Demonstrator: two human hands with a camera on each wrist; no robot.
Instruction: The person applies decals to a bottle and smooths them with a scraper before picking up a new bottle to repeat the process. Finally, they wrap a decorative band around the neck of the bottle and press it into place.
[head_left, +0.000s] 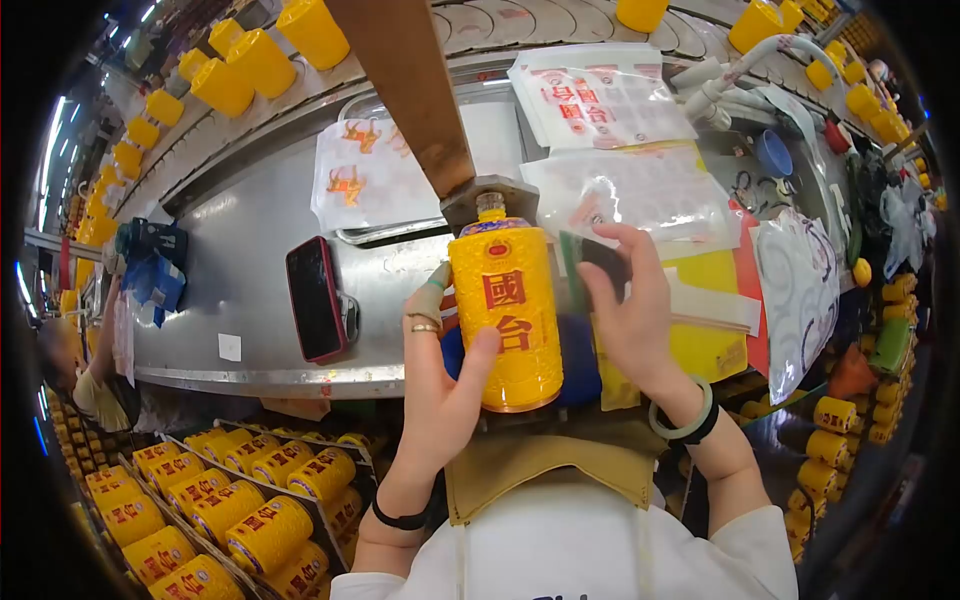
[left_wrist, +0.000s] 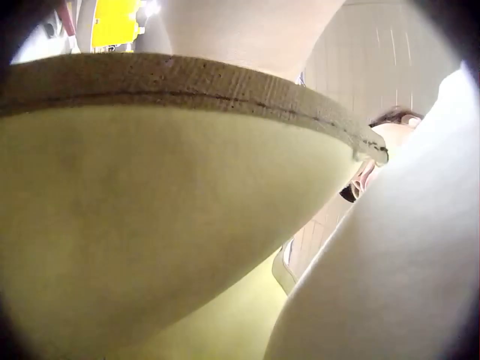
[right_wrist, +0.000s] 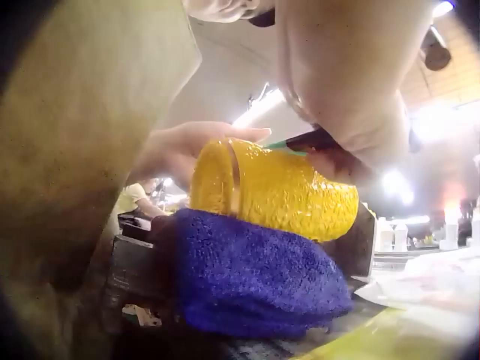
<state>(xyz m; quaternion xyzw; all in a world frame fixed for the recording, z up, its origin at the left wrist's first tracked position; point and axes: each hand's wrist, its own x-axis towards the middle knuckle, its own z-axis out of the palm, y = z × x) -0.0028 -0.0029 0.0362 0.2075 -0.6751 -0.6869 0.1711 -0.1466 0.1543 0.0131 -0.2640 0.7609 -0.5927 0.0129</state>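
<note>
A yellow bottle (head_left: pixel 505 310) with red lettering lies on a blue cloth pad (right_wrist: pixel 259 277), its neck toward a metal bracket (head_left: pixel 487 197). My left hand (head_left: pixel 440 365) holds the bottle's left side, thumb across the front and fingers along the edge. A green cover sits on one fingertip. To the right of the bottle, my right hand (head_left: pixel 640 310) pinches a dark, flat scraper (head_left: pixel 603 268) with a green edge. In the right wrist view that scraper (right_wrist: pixel 311 141) is close over the bottle's upper side. The left wrist view shows mostly apron (left_wrist: pixel 150 195), with the work hidden.
A phone (head_left: pixel 315 298) lies on the metal table (head_left: pixel 220 270) at left. Printed plastic sheets (head_left: pixel 605 100) lie behind and to the right. A wooden post (head_left: pixel 400 80) rises over the bottle. Crates of yellow bottles (head_left: pixel 270 530) stand lower left; another person (head_left: pixel 95 390) is far left.
</note>
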